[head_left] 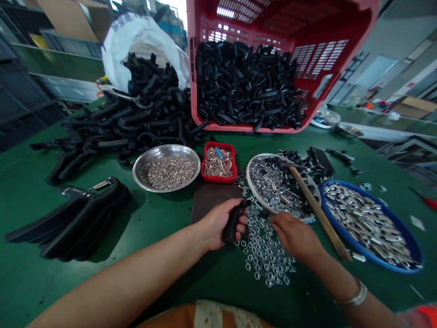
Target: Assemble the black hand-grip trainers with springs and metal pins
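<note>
My left hand (216, 223) is wrapped round a short black plastic handle (232, 224), held upright and slightly tilted over the middle of the table. My right hand (297, 238) has its fingertips pinched together at the front rim of a round white tray (251, 184); whatever is between them is hidden. Loose metal rings (269, 264) lie spread on the green table below and between both hands. Inside the white tray are small metal parts and black pieces. A dark flat pad (202, 202) lies beneath and behind my left hand.
A wooden stick (319, 212) leans across the white tray. To the right sits a blue tray (414, 243) of metal sleeves. Behind are a steel bowl (136, 175), a red box (218, 180), a tilted red basket (194, 91) and piled black parts (129, 120). Stacked black handles (85, 218) lie left.
</note>
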Demonstrator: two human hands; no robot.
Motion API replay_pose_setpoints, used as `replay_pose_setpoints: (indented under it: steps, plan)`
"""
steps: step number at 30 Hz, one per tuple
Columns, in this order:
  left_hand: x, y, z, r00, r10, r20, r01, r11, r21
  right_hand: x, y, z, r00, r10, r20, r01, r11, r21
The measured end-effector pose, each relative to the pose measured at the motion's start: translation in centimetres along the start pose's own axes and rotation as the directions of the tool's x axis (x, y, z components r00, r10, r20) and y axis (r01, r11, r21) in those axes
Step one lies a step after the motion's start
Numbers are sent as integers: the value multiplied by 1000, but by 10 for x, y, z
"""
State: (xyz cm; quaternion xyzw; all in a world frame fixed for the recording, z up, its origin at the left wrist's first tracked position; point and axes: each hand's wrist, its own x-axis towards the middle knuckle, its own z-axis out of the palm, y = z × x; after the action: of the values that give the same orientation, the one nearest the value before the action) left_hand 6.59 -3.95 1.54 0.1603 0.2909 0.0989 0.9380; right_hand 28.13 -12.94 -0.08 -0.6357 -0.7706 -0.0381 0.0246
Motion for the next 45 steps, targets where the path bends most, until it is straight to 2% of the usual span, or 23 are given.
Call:
replay_pose_setpoints:
  steps: [2, 4, 9, 16, 20, 22, 24, 26, 28, 30, 31, 34, 36, 37, 39, 42, 45]
  plan:
    - [2, 0, -1, 1000, -2, 1, 2, 1000, -26, -2, -1, -1, 996, 39, -83, -36, 999, 27]
    - [3, 0, -1, 1000, -1, 9, 1, 999, -47, -6, -4, -4, 995, 40, -96, -36, 998, 48]
    - [5, -1, -2, 1000, -11, -10, 11, 999, -53, -13, -16, -10, 998, 21, 51, -20, 1000, -11]
    - [7, -5, -6, 1000, -25, 14, 26, 998, -49, -4, -25, -2, 990, 119, 72, -117, 993, -33]
    - [4, -5, -5, 1000, -3, -26, 1, 997, -83, -4, -30, -3, 994, 25, 104, -34, 996, 82]
    - [4, -4, -5, 1000, 9, -29, -12, 994, -108, -3, -26, -6, 999, -26, 37, 20, 988, 152]
    - [4, -2, -6, 1000, 18, -2, -19, 991, -133, 0, -14, -10, 996, 12, -84, 1, 989, 150]
    - [4, -1, -7, 999, 37, 31, -31, 987, -155, 7, 4, -16, 976, 108, -189, -94, 992, 84]
    - [5, 0, -8, 997, 61, 44, -52, 984, -172, 17, 22, -23, 955, 210, -209, -214, 977, 3]
    - [5, 1, -10, 996, 72, 47, -62, 981, -181, 28, 35, -30, 955, 252, -153, -261, 965, -39]
    - [5, 1, -11, 996, 69, 52, -58, 981, -185, 33, 38, -33, 962, 240, -128, -246, 969, -32]
    - [6, 1, -14, 995, 55, 81, -37, 978, -206, 40, 28, -39, 997, 57, -55, -54, 996, 69]
    - [6, 1, -16, 993, 54, 101, -30, 975, -221, 38, 13, -40, 995, -81, 63, 73, 990, 118]
    - [6, 1, -17, 993, 52, 106, -27, 974, -225, 35, 5, -39, 986, -105, 128, 91, 990, 111]
    - [7, 1, -19, 993, 47, 110, -22, 975, -223, 29, -9, -33, 979, -59, 197, 51, 998, 47]
    - [7, 1, -19, 994, 41, 104, -18, 977, -214, 21, -19, -20, 979, 91, 183, -72, 991, -110]
    - [6, 0, -17, 994, 54, 91, -34, 977, -209, 16, -22, -11, 972, 159, 173, -121, 970, -211]
